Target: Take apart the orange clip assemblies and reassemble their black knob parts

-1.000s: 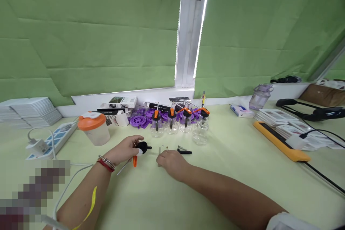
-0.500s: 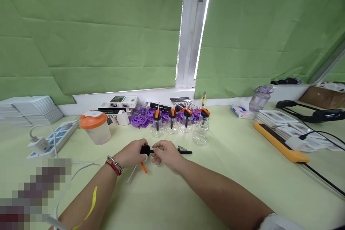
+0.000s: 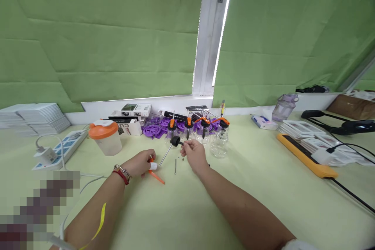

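My right hand (image 3: pixel 195 157) pinches the thin black stem of a black cap (image 3: pixel 175 141), fingers closed. A metal tube (image 3: pixel 165 154) slants down and left from the cap. Left of it, my left hand (image 3: pixel 142 163) has its fingers closed on an orange plastic lever (image 3: pixel 157 177); a white covering is on the thumb. Between the hands a thin metal pin (image 3: pixel 175 166) lies on the table, with tiny parts near it. Just behind stand several small clear glass bottles (image 3: pixel 218 149) with black caps and orange levers.
Purple plastic parts (image 3: pixel 152 131) and small boxes (image 3: pixel 136 108) lie behind the bottles. An orange-lidded cup (image 3: pixel 105 138) and a power strip (image 3: pixel 64 148) stand left. To the right are a yellow-black power strip (image 3: pixel 304 156), white stacked cards (image 3: pixel 301 129) and a water bottle (image 3: pixel 284 107).
The black cap has left my left hand and moved up and right in my right hand. My left hand has taken hold of the orange lever. The metal pin now shows on the table.
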Available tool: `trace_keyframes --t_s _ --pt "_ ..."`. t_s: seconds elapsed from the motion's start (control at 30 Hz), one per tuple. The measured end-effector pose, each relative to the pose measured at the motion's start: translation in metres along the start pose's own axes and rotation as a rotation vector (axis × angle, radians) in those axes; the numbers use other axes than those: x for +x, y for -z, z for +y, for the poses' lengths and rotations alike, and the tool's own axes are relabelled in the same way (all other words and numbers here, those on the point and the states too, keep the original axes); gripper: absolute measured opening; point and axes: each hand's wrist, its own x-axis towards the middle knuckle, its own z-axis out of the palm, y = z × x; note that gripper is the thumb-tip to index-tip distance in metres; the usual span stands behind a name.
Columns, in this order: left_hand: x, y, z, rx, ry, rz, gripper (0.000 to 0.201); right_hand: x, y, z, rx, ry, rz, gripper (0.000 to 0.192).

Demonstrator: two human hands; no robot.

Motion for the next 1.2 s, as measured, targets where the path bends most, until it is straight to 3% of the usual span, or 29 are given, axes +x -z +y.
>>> trace_keyframes --t_s 0.13,0.3,0.4,0.43,0.53,0.6,0.7,0.8,0.87,0.97,1.03,1.07,1.2 --pt "0.006 -0.003 -0.005 0.055 0.015 0.028 0.027 0.003 0.012 -0.009 0.002 0.070 0.000 0.022" --pt "0.004 -0.002 0.005 0.144 -0.017 0.168 0.033 -0.007 0.008 -0.013 -0.011 0.002 -0.093 0.021" --pt "-0.007 -0.001 0.024 0.160 -0.108 0.312 0.041 -0.017 -0.001 -0.013 -0.010 -0.044 -0.167 0.021" --pt "-0.012 -0.001 0.032 0.133 -0.212 0.356 0.047 -0.020 -0.004 -0.012 -0.004 -0.059 -0.193 0.021" --pt "-0.025 -0.002 0.050 0.142 -0.437 0.297 0.049 -0.031 -0.012 -0.010 0.017 -0.092 -0.282 0.021" --pt "-0.030 0.002 0.055 0.209 -0.454 0.250 0.032 -0.035 -0.013 -0.010 -0.004 -0.098 -0.370 0.023" --pt "-0.033 0.017 0.047 0.265 -0.365 0.192 0.018 -0.033 -0.006 -0.016 -0.154 -0.049 -0.452 0.022" --pt "-0.029 0.037 0.027 0.372 -0.192 0.191 0.017 -0.017 0.015 -0.036 -0.452 0.212 -0.298 0.019" --pt "-0.025 0.046 0.011 0.486 -0.068 0.247 0.014 -0.001 0.035 -0.055 -0.661 0.477 -0.071 0.019" --pt "-0.019 0.051 -0.011 0.574 0.085 0.203 0.011 0.022 0.070 -0.078 -0.906 0.673 0.250 0.018" --pt "-0.015 0.049 -0.020 0.587 0.127 0.163 0.010 0.034 0.091 -0.085 -1.050 0.621 0.364 0.021" --pt "-0.013 0.047 -0.023 0.590 0.139 0.149 0.010 0.038 0.100 -0.086 -1.116 0.537 0.350 0.026" --pt "-0.010 0.042 -0.025 0.601 0.180 0.125 0.018 0.045 0.123 -0.083 -1.285 0.190 0.136 0.043"
